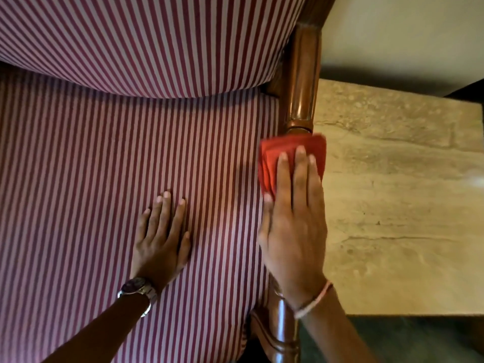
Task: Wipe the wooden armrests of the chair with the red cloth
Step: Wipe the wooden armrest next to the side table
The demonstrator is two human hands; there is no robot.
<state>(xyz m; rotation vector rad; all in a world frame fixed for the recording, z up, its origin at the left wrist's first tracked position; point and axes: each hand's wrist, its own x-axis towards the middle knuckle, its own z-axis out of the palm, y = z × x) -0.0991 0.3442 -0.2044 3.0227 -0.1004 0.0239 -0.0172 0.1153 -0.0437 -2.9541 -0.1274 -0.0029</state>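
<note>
The chair's right wooden armrest (301, 82) is glossy brown and runs from the backrest toward me. A folded red cloth (272, 163) lies across the armrest's middle. My right hand (293, 221) presses flat on the cloth, fingers stretched forward over it, hiding the wood beneath. The armrest's near end and front post (281, 328) show below my wrist. My left hand (161, 239) rests flat on the striped seat cushion (104, 192), fingers apart, holding nothing. The left armrest is out of view.
The striped backrest cushion (144, 40) fills the top of the view. To the right of the chair is a beige marble floor (400, 200), with a dark strip (419, 339) at the bottom right and a pale wall (406, 30) behind.
</note>
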